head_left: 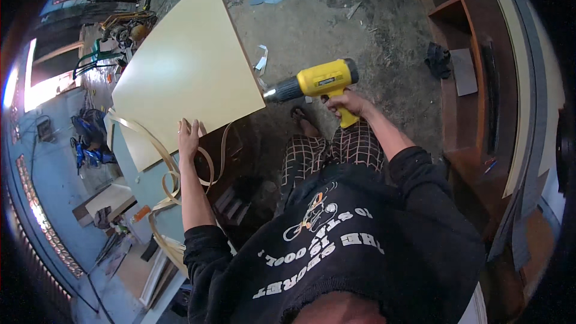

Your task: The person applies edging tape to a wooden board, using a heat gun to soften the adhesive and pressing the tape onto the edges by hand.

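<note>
My right hand (347,104) is wrapped round the handle of a yellow heat gun (327,78). Its dark nozzle points left, and the metal tip is right by the near right corner of a large cream-coloured board (186,66). Fingers stretched out, my left hand (188,137) lies at the near edge of that board. Around my left forearm loops a long, thin beige strip of edge banding (170,183); part of it curls up close to the board's edge. Whether the strip touches the board at the nozzle is too small to tell.
The board rests on a pale blue-grey table (135,168). On the left, tools and a blue power tool (93,138) lie among clutter. A brown wooden cabinet (468,114) stands at the right, with a dark cloth (438,60) in it. Scraps (262,59) lie on the concrete floor.
</note>
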